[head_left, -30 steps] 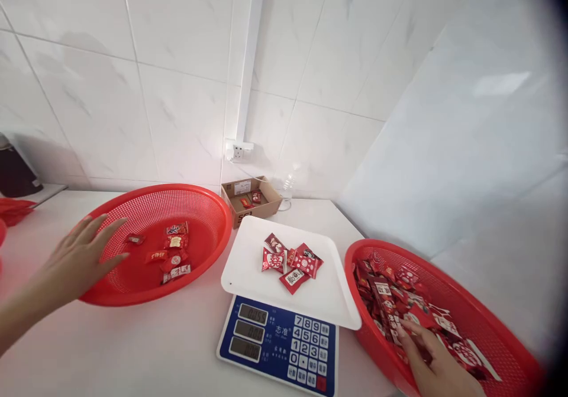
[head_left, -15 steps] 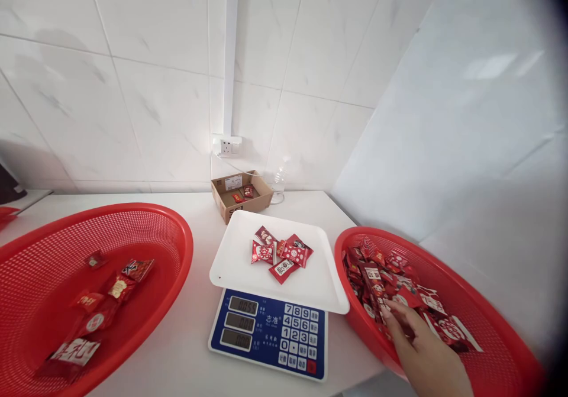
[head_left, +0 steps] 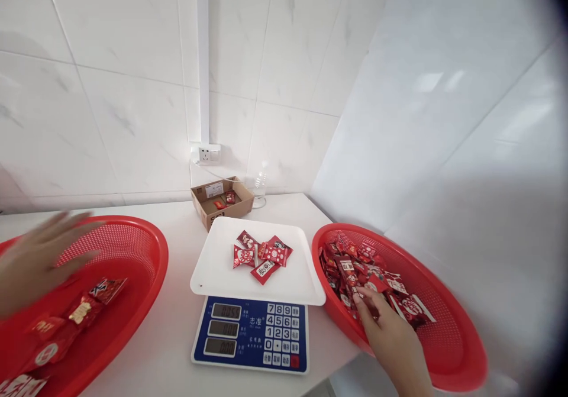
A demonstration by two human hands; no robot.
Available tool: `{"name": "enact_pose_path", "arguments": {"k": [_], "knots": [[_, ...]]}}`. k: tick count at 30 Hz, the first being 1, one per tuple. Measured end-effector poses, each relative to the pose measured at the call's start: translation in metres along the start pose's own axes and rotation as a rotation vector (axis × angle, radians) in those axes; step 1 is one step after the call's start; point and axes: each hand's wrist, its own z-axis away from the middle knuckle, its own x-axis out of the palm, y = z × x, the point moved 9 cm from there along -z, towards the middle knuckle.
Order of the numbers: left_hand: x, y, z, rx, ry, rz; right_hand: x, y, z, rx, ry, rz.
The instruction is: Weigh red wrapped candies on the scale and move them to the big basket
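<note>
My right hand point(head_left: 388, 335) is at the right red basket point(head_left: 461, 349), thumb and fingers pinched on the lower end of a long dark red candy packet point(head_left: 348, 270). Under and around that packet lies a pile of wrapped candies point(head_left: 373, 252). Over the left red basket point(head_left: 151, 255) hovers my left hand point(head_left: 39, 264), blurred, its fingers spread with nothing in them. Several wrapped candies point(head_left: 82, 310) lie in this basket below the hand. Between the baskets, a white tray point(head_left: 213, 261) on a blue digital scale point(head_left: 251, 338) bears several red candy packets point(head_left: 266, 255).
Behind the tray stands a small cardboard box point(head_left: 235, 207) with a few red packets in it. A clear plastic bottle point(head_left: 260, 181) is beside the box. A wall socket point(head_left: 206, 154) with a cable is above the white table point(head_left: 168, 349).
My left hand has come into view over the left basket. The view has turned to the right, while my right hand keeps its grip on the packet in the right basket.
</note>
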Motion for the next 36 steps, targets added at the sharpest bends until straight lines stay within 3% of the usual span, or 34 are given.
{"name": "enact_pose_path", "arguments": {"k": [2, 5, 8, 10, 12, 19, 26, 36], "knots": [[0.013, 0.049, -0.016, 0.081, -0.111, 0.074, 0.001, 0.0, 0.001, 0.024, -0.009, 0.009], [0.032, 0.155, -0.028, 0.283, -0.368, 0.185, 0.001, -0.001, 0.002, 0.031, -0.024, 0.011], [0.042, 0.245, -0.034, 0.478, -0.524, 0.251, 0.003, -0.002, 0.004, 0.034, -0.054, 0.013], [0.051, 0.281, -0.039, 0.545, -0.558, 0.25, 0.003, -0.003, 0.005, 0.023, -0.053, 0.014], [0.062, 0.303, -0.046, 0.569, -0.562, 0.249, 0.002, -0.004, 0.007, -0.005, -0.03, 0.008], [0.095, 0.325, -0.047, 0.567, -0.602, 0.242, 0.005, -0.005, 0.01, -0.035, -0.045, 0.001], [0.094, 0.318, -0.03, 0.575, -0.657, 0.257, -0.002, -0.007, 0.005, -0.019, -0.021, 0.005], [0.099, 0.312, -0.038, 0.576, -0.669, 0.243, -0.001, -0.006, 0.004, -0.023, -0.01, 0.022]]}}
